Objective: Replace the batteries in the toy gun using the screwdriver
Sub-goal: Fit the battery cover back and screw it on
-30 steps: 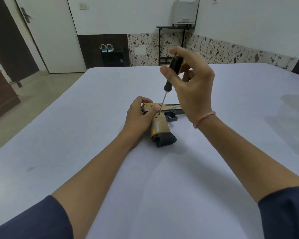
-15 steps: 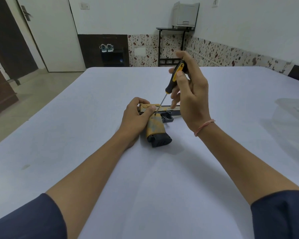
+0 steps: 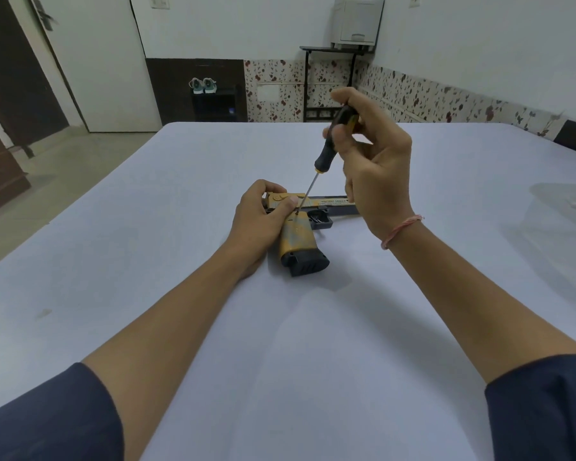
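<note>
Screwdriver [image 3: 326, 151] tip on toy gun [image 3: 296, 234]

A: Where does the one view look from?

B: From the person's head, forward and down across the table [image 3: 147, 261], wide-angled, so the far edge bows.

A: How near?

B: Near; both forearms run in from the bottom corners, the left hand [image 3: 258, 221] and right hand [image 3: 376, 171] near centre, at about twelve o'clock.

A: A second view to share anything?

B: No, just this one
</note>
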